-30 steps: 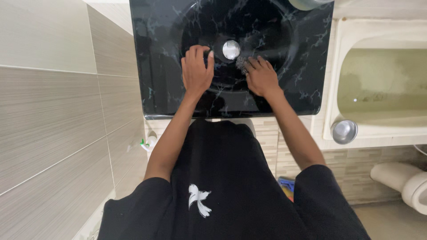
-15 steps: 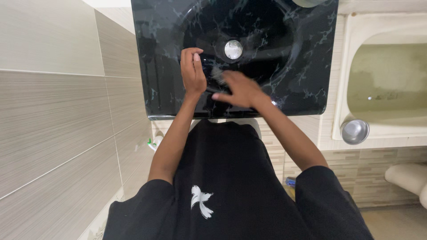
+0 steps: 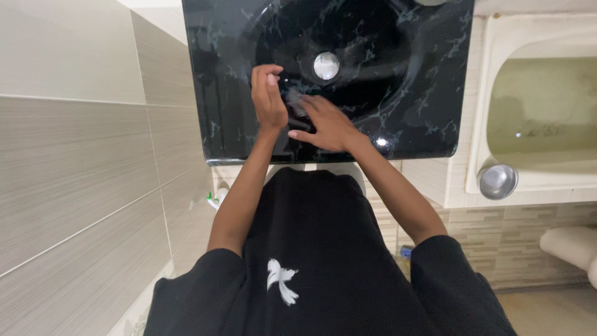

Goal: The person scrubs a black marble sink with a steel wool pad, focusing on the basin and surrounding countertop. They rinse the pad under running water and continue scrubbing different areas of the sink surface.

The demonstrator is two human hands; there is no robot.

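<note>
The right hand presses a grey steel scourer against the near inner wall of the black marbled basin, fingers spread flat over it, just short of the chrome drain. The left hand stands on edge beside the scourer, fingers loosely curled, gripping nothing

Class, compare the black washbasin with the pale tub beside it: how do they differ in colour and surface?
The black washbasin is glossy with pale marble veining; the pale tub is cream, plain and matt. The washbasin shows a shiny metal drain; the tub's inside looks stained greenish. Both are hollow fixtures, side by side.
</note>
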